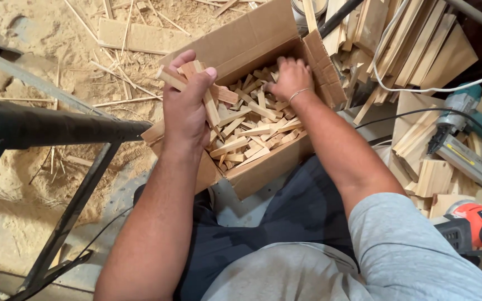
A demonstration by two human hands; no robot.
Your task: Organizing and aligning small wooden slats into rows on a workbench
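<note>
Gripping wood pieces (196, 83) in left hand (185, 111)

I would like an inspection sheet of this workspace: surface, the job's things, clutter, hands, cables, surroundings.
Surface: floor covered in sawdust and thin wood slivers.
Job's things: open cardboard box filled with small wood pieces.
Clutter: stacked wood offcuts to the right of the box; a flat board on the sawdust.
Hands: left hand grips a bundle of wood sticks above the box; right hand reaches into the pieces, a thin bracelet on the wrist.
Cables: white cable and black cable cross the offcuts.
Surroundings: black metal stand on the left; teal nail gun and orange power tool on the right.
</note>
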